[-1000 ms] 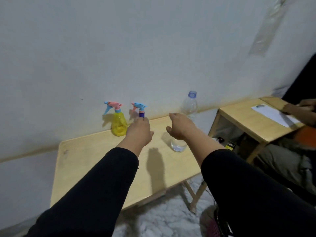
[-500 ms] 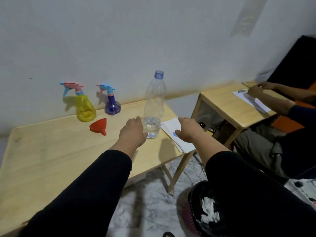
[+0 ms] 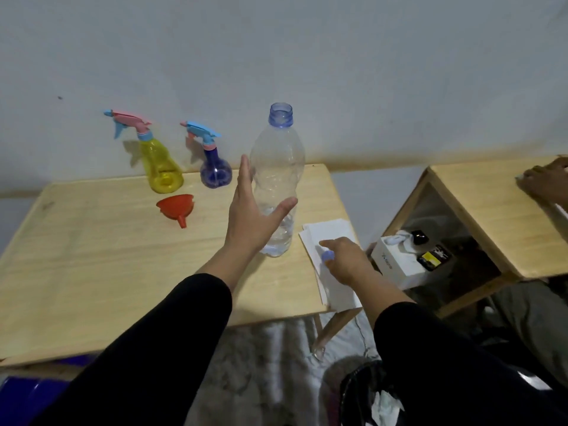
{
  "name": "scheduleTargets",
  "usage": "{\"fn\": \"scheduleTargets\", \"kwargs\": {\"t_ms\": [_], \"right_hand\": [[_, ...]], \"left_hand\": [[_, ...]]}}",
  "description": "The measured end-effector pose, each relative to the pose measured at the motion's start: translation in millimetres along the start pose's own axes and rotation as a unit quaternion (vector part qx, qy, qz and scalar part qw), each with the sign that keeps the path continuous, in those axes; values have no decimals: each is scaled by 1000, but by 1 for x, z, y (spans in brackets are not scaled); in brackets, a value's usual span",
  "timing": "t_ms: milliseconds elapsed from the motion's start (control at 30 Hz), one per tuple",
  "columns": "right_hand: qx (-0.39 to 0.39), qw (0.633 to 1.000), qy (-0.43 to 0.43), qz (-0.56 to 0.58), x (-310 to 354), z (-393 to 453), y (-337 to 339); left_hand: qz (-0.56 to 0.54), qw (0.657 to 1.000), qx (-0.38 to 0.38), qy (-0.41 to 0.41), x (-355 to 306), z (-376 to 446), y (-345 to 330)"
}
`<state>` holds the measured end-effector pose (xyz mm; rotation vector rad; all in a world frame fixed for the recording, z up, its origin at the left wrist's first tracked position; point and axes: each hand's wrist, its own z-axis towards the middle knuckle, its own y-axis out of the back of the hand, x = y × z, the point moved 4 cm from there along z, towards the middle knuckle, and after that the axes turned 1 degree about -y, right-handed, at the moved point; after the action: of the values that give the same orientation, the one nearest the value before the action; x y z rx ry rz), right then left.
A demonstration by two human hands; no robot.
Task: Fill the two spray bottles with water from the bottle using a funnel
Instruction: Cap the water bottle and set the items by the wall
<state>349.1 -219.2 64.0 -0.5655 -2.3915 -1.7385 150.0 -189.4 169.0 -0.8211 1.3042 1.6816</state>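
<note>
A clear water bottle (image 3: 278,167) stands uncapped on the wooden table (image 3: 92,272), with a little water at its bottom. My left hand (image 3: 252,210) is spread open against its left side, thumb across the front. My right hand (image 3: 344,259) pinches the blue bottle cap (image 3: 327,256) down on a white paper (image 3: 332,232) at the table's right edge. A yellow spray bottle (image 3: 159,167) and a purple spray bottle (image 3: 215,170) stand by the wall with their spray heads on. A red funnel (image 3: 176,207) lies on its side in front of them.
A second wooden table (image 3: 491,210) stands to the right, with another person's hand (image 3: 544,179) on it. A white box (image 3: 396,265) and small items sit beneath it. A black bin (image 3: 368,395) is on the floor near my right arm.
My left hand has opened and risen from the bottle's base to its middle. My right hand has come down onto the paper with the cap. The view has tilted downward.
</note>
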Motion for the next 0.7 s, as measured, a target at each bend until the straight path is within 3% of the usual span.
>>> {"fn": "scheduleTargets", "kwargs": {"t_ms": [300,400,467,567,633,700], "right_hand": [[-7,999,19,45,-12,22,-26],[-59,988,31,138,-1,21,-4],[-114,953,31,278,16,17,33],[-118,848,89,508,55,12,99],[-100,796,160,575,84,7,139],[-97,772,232,584,107,-1,171]], "left_hand": [[-6,998,-57,7,3,5,-6],[-4,998,-58,9,-1,6,-4],[-10,998,-60,3,-8,9,0],[-14,998,-56,-14,-21,13,8],[-23,998,-52,-18,-27,16,11],[-32,998,-45,-20,-30,18,12]]}}
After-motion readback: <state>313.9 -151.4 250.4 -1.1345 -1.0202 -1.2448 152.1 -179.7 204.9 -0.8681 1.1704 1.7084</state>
